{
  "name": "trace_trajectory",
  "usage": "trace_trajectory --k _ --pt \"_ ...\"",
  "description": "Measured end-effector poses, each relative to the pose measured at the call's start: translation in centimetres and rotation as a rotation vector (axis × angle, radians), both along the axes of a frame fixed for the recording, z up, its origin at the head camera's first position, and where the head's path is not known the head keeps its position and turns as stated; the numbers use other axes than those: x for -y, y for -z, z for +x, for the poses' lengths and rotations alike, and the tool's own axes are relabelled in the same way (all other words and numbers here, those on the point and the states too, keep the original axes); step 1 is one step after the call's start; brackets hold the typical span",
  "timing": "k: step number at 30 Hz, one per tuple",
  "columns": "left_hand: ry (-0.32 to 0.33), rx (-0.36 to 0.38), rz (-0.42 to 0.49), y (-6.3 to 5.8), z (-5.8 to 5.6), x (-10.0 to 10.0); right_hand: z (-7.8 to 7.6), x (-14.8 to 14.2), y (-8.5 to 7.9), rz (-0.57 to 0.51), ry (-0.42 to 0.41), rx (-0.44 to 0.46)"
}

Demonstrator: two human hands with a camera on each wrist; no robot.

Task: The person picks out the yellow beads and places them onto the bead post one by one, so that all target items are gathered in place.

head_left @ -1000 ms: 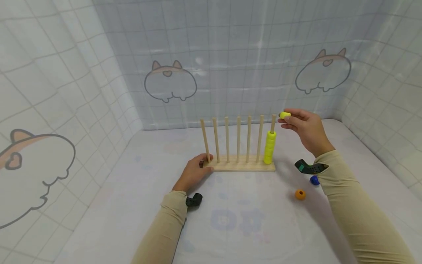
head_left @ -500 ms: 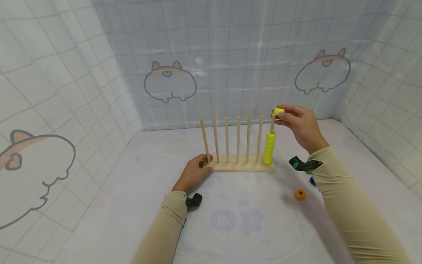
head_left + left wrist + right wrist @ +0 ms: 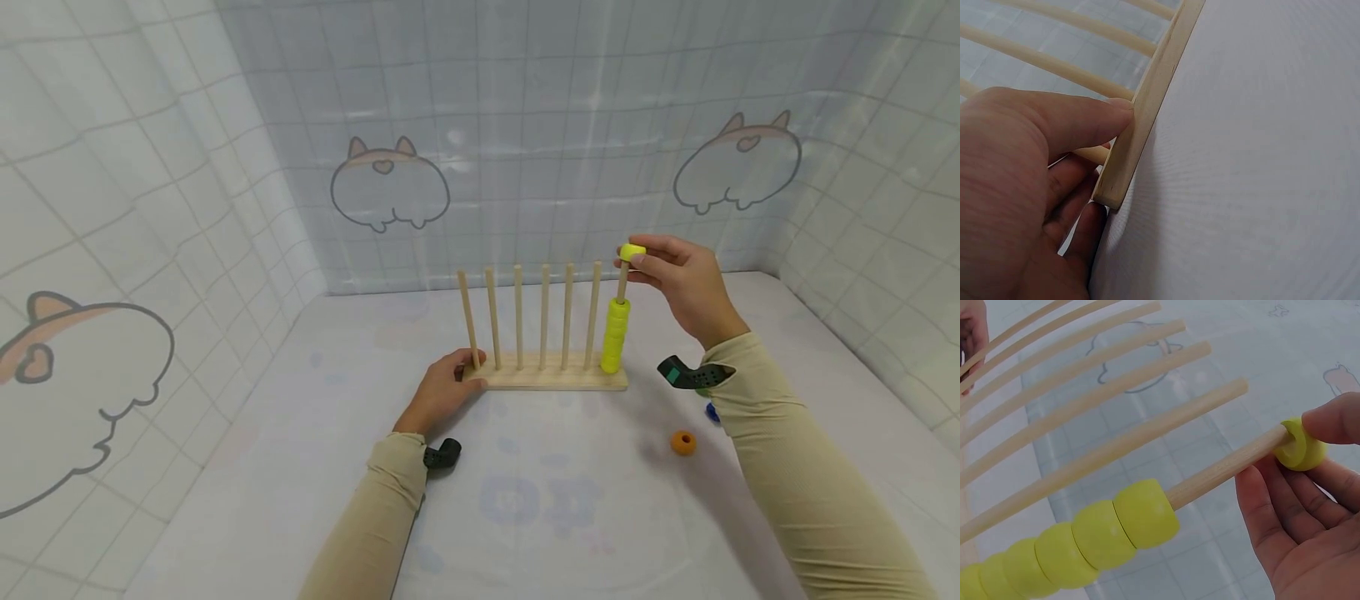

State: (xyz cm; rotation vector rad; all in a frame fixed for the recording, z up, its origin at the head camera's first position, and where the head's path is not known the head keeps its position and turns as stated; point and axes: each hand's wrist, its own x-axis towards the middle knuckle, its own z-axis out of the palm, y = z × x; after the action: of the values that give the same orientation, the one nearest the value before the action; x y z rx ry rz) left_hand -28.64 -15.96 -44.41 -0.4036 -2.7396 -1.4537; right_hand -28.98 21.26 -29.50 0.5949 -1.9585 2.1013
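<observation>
A wooden rack with several upright pegs stands on the table. My left hand grips its left end, thumb on the front edge of the base and fingers behind. Several yellow beads are stacked on the rightmost peg, its upper part bare. At the top of that peg, my right hand pinches another yellow bead between thumb and fingers. The peg's tip meets the bead's hole in the right wrist view; how far it goes in is hidden.
An orange bead lies on the table right of the rack. A blue bead and a green one sit partly hidden by the right wrist. White sheeting with a grid print rises behind and at both sides.
My right hand has carried the yellow bead left from beside the peg to over its tip, and the bead has tilted onto the peg's end. The left hand stays on the rack.
</observation>
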Motion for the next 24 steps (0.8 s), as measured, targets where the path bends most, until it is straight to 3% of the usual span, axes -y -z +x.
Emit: trace_trajectory --k 13,24 --pt "0.007 -0.013 -0.010 -0.15 0.34 0.11 0.26 0.13 -0.27 0.146 0.015 -0.037" --pt "0.019 -0.004 0.010 -0.26 0.36 0.06 0.46 -0.10 -0.09 0.191 0.033 -0.025"
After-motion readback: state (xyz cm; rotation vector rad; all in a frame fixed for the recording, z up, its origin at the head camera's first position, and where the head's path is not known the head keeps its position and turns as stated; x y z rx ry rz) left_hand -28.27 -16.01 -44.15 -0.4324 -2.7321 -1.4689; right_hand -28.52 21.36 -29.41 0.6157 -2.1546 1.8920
